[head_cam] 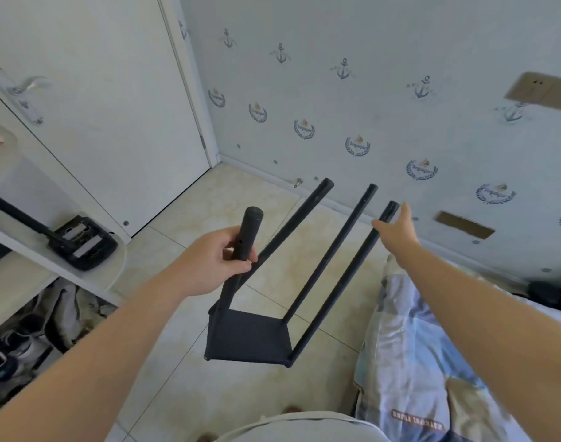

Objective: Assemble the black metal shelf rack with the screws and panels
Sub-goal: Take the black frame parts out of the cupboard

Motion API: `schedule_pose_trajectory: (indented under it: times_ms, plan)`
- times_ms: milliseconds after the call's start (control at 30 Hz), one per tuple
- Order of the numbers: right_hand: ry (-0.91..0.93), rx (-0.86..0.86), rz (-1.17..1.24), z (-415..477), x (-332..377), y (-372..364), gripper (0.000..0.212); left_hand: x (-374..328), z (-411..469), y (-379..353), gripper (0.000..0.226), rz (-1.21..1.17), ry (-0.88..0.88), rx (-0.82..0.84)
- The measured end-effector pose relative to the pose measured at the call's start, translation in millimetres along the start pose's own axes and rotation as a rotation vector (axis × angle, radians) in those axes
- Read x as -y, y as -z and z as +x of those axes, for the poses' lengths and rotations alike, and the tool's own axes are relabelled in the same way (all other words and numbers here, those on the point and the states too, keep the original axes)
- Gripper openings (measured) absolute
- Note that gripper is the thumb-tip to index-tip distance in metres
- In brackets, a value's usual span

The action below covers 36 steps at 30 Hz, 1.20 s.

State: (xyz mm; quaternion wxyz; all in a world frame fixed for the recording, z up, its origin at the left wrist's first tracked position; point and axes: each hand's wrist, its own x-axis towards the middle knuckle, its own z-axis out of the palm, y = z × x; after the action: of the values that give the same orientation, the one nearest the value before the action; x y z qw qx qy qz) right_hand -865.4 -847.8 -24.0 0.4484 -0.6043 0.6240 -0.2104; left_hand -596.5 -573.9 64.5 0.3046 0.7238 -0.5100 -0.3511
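Observation:
The black metal shelf rack (323, 269) hangs over the tiled floor: a square black panel (247, 336) at the bottom with several black poles rising from its corners. My left hand (209, 260) grips the nearest pole (248, 234) just below its top, beside a small screw hole. My right hand (397, 229) reaches out with straight fingers toward the top of the right pole (389, 212), touching or nearly touching it. No loose screws or other panels are visible.
A white door (97, 122) and anchor-patterned wall (368, 106) close off the corner ahead. A white shelf unit (33, 250) with a black device stands left, shoes below it. A bed with patterned bedding (432, 362) lies on the right.

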Motion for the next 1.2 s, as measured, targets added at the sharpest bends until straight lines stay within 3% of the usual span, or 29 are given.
schedule_pose_trajectory:
  times_ms: [100, 200, 400, 500, 600, 667, 767, 933, 1200]
  plan:
    - [-0.059, 0.02, -0.011, 12.4, -6.4, 1.9, 0.091, 7.1, -5.7, 12.3, 0.022, -0.019, 0.008, 0.022]
    - [-0.104, -0.001, -0.081, 17.4, -17.0, 2.3, 0.083, 16.4, -8.3, 15.7, 0.022, -0.019, 0.02, 0.03]
    - [0.011, 0.002, -0.182, 4.7, -21.4, -2.4, 0.018, 42.6, 1.4, 10.6, 0.032, -0.027, 0.073, -0.032]
    - [0.07, 0.042, -0.197, -12.9, -16.9, -18.1, 0.016, 63.1, 15.6, 3.2, 0.036, -0.047, 0.184, -0.119]
    - [0.099, 0.042, -0.195, -28.3, -16.4, -39.2, 0.013, 89.0, 32.4, -3.9, 0.027, -0.053, 0.273, -0.167]
    - [0.109, 0.062, -0.218, -34.8, -17.9, -56.7, 0.011, 111.4, 45.0, -6.5, 0.019, -0.038, 0.341, -0.16]
    - [0.115, 0.089, -0.307, -37.2, -21.7, -89.7, 0.01, 153.4, 66.7, -9.9, 0.026, 0.0, 0.451, -0.097]
    - [0.021, 0.1, -0.397, -20.9, -37.9, -155.6, 0.007, 232.1, 110.3, -22.0, 0.021, -0.014, 0.626, -0.039]
    - [-0.167, 0.081, -0.425, 24.6, -93.6, -247.7, 0.008, 316.7, 168.8, -61.9, 0.02, -0.146, 0.759, -0.063]
